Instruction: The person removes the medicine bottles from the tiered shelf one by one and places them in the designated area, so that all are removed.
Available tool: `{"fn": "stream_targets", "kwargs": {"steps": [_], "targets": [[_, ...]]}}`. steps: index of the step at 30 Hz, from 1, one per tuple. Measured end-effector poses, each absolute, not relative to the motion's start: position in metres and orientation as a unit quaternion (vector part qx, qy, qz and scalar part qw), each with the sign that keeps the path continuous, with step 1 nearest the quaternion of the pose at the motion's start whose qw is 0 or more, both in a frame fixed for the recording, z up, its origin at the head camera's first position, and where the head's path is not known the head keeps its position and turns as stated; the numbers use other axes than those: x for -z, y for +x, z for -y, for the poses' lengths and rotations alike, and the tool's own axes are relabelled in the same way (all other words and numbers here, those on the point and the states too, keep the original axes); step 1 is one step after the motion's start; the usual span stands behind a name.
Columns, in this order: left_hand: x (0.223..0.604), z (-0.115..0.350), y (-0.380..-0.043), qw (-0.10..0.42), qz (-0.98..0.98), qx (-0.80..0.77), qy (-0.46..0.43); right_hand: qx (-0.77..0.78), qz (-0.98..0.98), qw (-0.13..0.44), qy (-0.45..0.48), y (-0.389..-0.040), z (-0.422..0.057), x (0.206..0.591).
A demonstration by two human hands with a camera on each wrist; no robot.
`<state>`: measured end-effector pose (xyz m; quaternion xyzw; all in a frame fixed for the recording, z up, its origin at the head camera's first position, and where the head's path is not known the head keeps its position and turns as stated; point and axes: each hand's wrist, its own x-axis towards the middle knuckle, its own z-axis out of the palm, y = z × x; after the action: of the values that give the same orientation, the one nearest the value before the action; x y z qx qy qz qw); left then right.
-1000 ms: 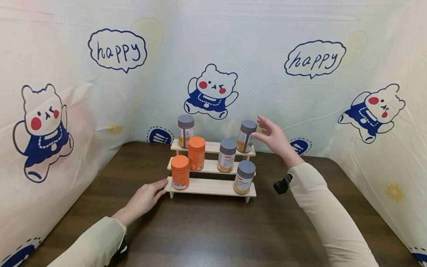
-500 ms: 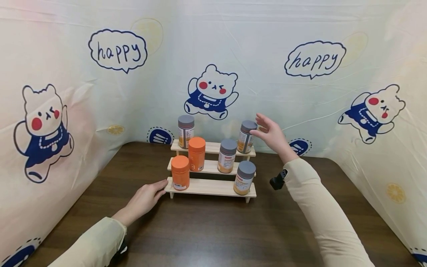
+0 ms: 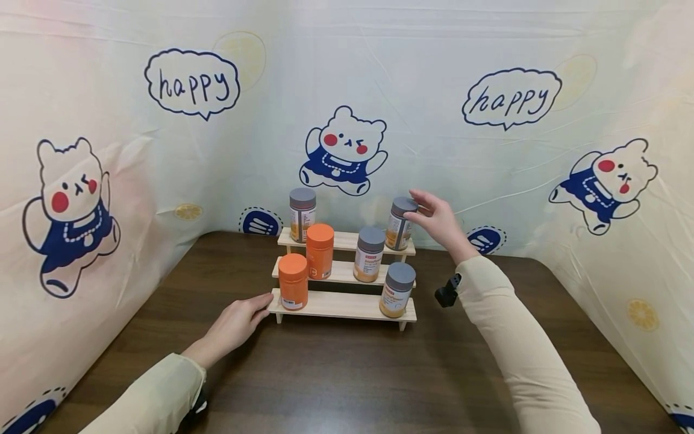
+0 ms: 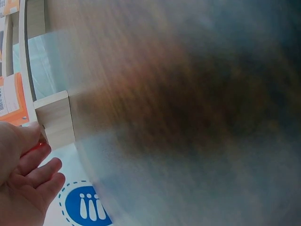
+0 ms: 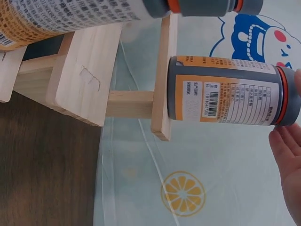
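A three-tier wooden display rack [image 3: 341, 304] stands on the table. My left hand [image 3: 230, 328] pinches the left end of its lowest shelf; in the left wrist view the thumb and a finger meet at the shelf's edge [image 4: 52, 106]. My right hand [image 3: 441, 226] is at the grey-lidded supplement bottle [image 3: 399, 232] at the right end of the top tier, its thumb in front of the lid and its fingers behind. From the right wrist camera, the fingertips [image 5: 280, 141] hold the lid, and the bottle's base [image 5: 173, 89] rests against the shelf.
Two orange jars, one low [image 3: 293, 292] and one on the middle tier [image 3: 320, 253], stand at the left. Other grey-lidded bottles stand top left [image 3: 302, 220], middle [image 3: 368, 259] and low right [image 3: 396, 295]. A printed cloth [image 3: 347, 78] hangs behind the dark wooden table [image 3: 336, 380].
My right hand has moved left and its fingers have closed in around the top-right bottle's lid. My left hand and the rack have stayed in place.
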<state>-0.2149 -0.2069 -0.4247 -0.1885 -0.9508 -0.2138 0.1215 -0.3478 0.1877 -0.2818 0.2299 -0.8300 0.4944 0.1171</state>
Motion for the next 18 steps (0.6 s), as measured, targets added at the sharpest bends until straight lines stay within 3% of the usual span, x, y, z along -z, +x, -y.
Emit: {"fn": "stream_targets", "kwargs": {"steps": [18], "targets": [[0.4244, 0.2064, -0.2148, 0.125, 0.949, 0.215, -0.192, -0.483, 0.834, 0.131, 0.230, -0.3498, -0.1874, 0.2848]]}}
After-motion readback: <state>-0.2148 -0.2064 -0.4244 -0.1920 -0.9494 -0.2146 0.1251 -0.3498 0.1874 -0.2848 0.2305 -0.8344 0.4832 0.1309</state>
